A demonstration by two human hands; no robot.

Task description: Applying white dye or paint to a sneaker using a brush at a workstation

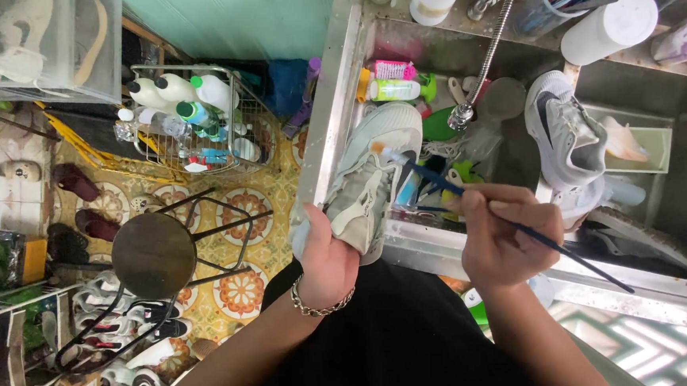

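one pale sneaker (370, 175) sits gripped in the left hand (325, 258); right hand (505, 235) pinches one thin brush (471, 197); a second sneaker (566, 136) lies in the sink (647, 222).

views: one, so we have no second view and no shared ground to list. position: camera worn on the head, above our own chest. facing: steeply downward, over the black shirt front to both hands (327, 257) and the steel sink (337, 82) ahead. range: close to the hands, which sit near centre. coverage: sink fills the right half; patterned tile floor (242, 290) and a round stool (155, 254) lie far below at left.
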